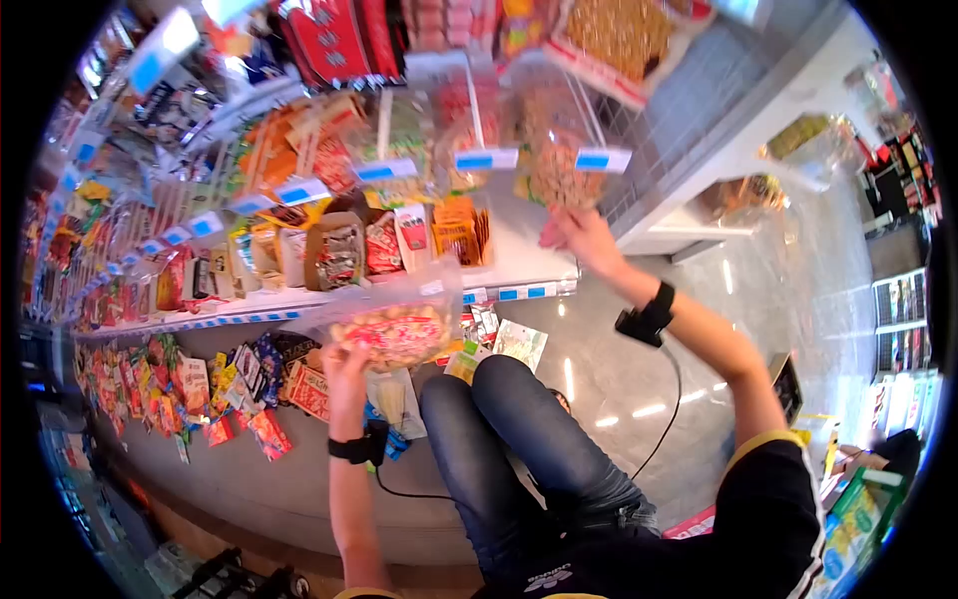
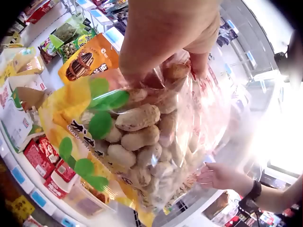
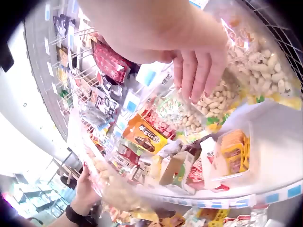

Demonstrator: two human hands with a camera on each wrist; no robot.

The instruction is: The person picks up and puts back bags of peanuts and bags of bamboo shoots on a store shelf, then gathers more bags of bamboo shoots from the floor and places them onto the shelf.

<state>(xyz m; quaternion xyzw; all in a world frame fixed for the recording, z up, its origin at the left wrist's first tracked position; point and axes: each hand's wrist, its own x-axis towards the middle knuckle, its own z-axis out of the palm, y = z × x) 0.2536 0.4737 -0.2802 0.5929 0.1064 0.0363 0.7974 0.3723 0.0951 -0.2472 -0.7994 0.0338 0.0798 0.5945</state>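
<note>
My left hand [image 1: 346, 371] grips a clear bag of peanuts in their shells [image 1: 399, 337] by one end and holds it in front of the shelf. Close up in the left wrist view, the bag [image 2: 137, 137] has a yellow edge with green leaf shapes. My right hand [image 1: 584, 240] is raised at the lower end of a hanging peanut bag [image 1: 564, 165]. Its fingers [image 3: 194, 75] reach down, fairly straight, overlapping the hanging bags in the right wrist view. Another hanging peanut bag [image 3: 265, 71] is beside them.
Hanging packets with price tags [image 1: 489, 159] line the rack above a white shelf [image 1: 529, 262]. Open boxes [image 1: 337, 250] and a clear tub of orange packets [image 1: 461, 235] stand on it. Several snack packets [image 1: 200, 384] lie below. A wire grid [image 1: 639, 150] borders the rack's right side.
</note>
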